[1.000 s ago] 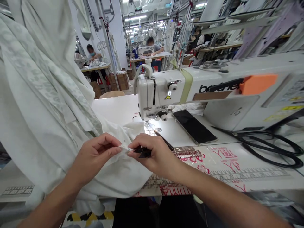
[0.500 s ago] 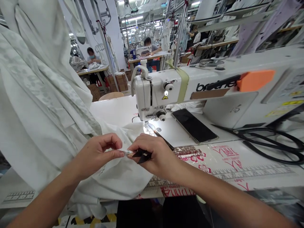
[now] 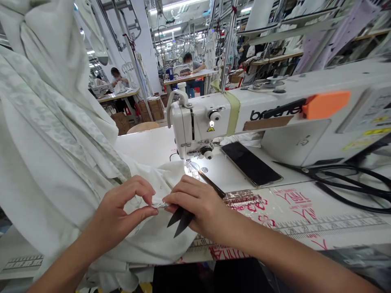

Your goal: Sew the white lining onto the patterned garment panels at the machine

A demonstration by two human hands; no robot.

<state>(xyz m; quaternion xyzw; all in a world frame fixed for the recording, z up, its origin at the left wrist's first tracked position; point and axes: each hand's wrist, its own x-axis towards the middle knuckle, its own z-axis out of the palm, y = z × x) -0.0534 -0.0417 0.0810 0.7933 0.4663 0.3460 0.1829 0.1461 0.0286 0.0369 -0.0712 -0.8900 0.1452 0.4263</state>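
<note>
Left hand (image 3: 119, 215) was curled into a narrow pinch, its thumb and forefinger closed on a small gathered fold (image 3: 159, 204) of a white garment (image 3: 146, 244). Right hand (image 3: 195, 207) sat just beside it, wrapped around small black snips (image 3: 180, 221) whose two blades pointed down and stood slightly apart, close under the fold.

From the head view, the garment lay bunched on the tabletop (image 3: 143, 146) in front of the sewing machine (image 3: 195, 126), and its pale patterned length rose up the left side of the view. The cloth ran up to the needle area, where a thin dark pointed tool (image 3: 212, 185) lay angled toward the machine's foot. To the right, a black phone (image 3: 251, 163) lay on the tabletop beside large black scissors (image 3: 339, 183). A printed ruler (image 3: 330, 226) ran along the tabletop's near edge among red markings (image 3: 291, 199). An orange tab (image 3: 325, 104) sat on the machine's arm. Farther back, two people (image 3: 187, 65) worked at other tables, with cardboard boxes (image 3: 149, 110) on the floor.
</note>
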